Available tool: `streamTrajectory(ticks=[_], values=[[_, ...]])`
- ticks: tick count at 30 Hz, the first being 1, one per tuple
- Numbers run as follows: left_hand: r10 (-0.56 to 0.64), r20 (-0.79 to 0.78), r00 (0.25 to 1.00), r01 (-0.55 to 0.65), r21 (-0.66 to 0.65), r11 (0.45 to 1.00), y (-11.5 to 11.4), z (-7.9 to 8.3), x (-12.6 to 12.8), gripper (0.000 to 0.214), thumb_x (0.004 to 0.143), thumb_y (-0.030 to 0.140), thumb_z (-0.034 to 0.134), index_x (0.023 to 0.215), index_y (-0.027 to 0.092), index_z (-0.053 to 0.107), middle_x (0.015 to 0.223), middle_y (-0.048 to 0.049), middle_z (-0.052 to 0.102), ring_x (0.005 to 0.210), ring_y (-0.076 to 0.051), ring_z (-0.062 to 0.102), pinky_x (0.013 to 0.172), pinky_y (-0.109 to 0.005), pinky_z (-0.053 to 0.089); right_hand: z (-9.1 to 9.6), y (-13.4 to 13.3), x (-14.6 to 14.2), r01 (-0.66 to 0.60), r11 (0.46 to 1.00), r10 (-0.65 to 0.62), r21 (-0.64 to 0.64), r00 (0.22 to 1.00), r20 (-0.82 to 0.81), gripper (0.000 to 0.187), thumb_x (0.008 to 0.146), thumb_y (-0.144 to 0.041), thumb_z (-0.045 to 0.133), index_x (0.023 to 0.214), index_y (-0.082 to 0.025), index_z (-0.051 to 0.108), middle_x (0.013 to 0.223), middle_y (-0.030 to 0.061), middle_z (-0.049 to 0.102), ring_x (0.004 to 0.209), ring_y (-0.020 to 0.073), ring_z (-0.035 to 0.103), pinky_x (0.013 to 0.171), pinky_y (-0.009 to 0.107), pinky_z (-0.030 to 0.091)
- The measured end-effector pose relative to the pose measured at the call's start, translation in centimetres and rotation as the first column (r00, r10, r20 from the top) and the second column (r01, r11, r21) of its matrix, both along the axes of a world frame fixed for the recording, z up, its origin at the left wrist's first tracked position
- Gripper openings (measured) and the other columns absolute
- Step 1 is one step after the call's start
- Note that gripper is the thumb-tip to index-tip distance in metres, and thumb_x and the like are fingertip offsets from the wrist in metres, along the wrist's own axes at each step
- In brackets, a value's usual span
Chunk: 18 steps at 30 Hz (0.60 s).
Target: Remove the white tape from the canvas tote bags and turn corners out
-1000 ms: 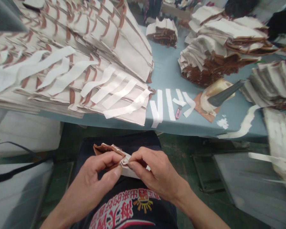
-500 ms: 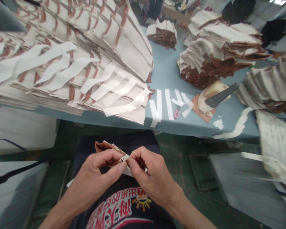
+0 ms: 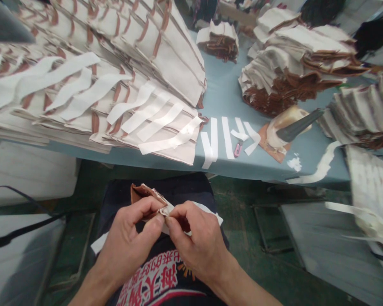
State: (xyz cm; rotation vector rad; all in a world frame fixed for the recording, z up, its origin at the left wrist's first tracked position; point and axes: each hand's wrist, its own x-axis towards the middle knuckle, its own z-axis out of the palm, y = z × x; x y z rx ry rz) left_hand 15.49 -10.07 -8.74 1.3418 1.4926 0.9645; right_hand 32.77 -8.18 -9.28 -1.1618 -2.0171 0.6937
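Over my lap, both hands work close together on a folded brown-and-cream fabric piece (image 3: 143,192). Thumb and forefinger of my left hand (image 3: 130,231) pinch its near edge. My right hand (image 3: 199,233) is closed too, its fingertips pinching the same edge right beside the left ones. The brown end of the piece sticks up beyond the left fingers, while the part under the fingertips is mostly hidden. A white strip (image 3: 210,209) shows beyond the right hand, and a white end (image 3: 98,243) pokes out by the left wrist.
Along the blue-covered table (image 3: 220,80), large overlapping cream panels with brown edging (image 3: 175,55) fill the left. Several white strips (image 3: 228,138), a small pink-handled tool (image 3: 238,148) and a brush handle on a glue-smeared container (image 3: 298,125) lie near the front. Fabric stacks (image 3: 274,80) stand behind.
Both hands have shifted slightly down, still pinching the piece. More of the white strip now shows beyond my right hand.
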Motion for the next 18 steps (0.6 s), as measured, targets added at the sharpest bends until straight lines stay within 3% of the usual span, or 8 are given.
streamTrajectory(ticks=[4,10,14,18], values=[[0.039,-0.068,0.997,-0.033,0.085,0.996,-0.1,0.3,0.5,0.023,0.090,0.025,0.057,0.073,0.022,0.072,0.066,0.0042,0.072,0.060,-0.016,0.066,0.060,-0.024,0.049,-0.2,-0.2,-0.2,0.032,0.997,-0.036,-0.074,0.998,-0.054,0.019,0.102,-0.024,0.059,0.084,-0.020,0.064,0.069,-0.0003,0.069,0.053,0.0112,0.061,0.054,0.022,0.047],[0.070,-0.129,0.989,-0.057,0.105,0.993,-0.1,0.2,0.8,0.022,0.087,0.023,0.057,0.070,0.022,0.071,0.061,0.0049,0.070,0.054,-0.014,0.064,0.056,-0.023,0.047,-0.8,-0.3,-0.2,0.059,0.979,-0.086,-0.193,0.987,-0.137,0.008,0.094,-0.023,0.062,0.086,-0.021,0.062,0.066,-0.0027,0.066,0.052,0.0104,0.060,0.052,0.020,0.046],[0.064,-0.090,0.994,-0.056,0.087,0.995,0.0,0.1,0.7,0.025,0.090,0.024,0.057,0.071,0.022,0.072,0.065,0.0045,0.073,0.059,-0.015,0.067,0.058,-0.022,0.049,-1.1,-0.3,-0.4,0.069,0.981,-0.093,-0.182,0.987,-0.130,0.007,0.091,-0.023,0.062,0.084,-0.021,0.062,0.064,-0.0032,0.064,0.052,0.0102,0.058,0.052,0.021,0.044],[0.072,-0.091,0.993,-0.064,0.092,0.994,0.2,0.1,0.7,0.025,0.090,0.024,0.057,0.071,0.022,0.073,0.065,0.0050,0.073,0.060,-0.015,0.067,0.059,-0.021,0.049,-0.9,-0.1,-0.6,0.049,0.934,-0.117,-0.354,0.978,-0.172,0.009,0.090,-0.027,0.064,0.084,-0.020,0.063,0.063,-0.0037,0.063,0.050,0.0092,0.057,0.049,0.019,0.043]])
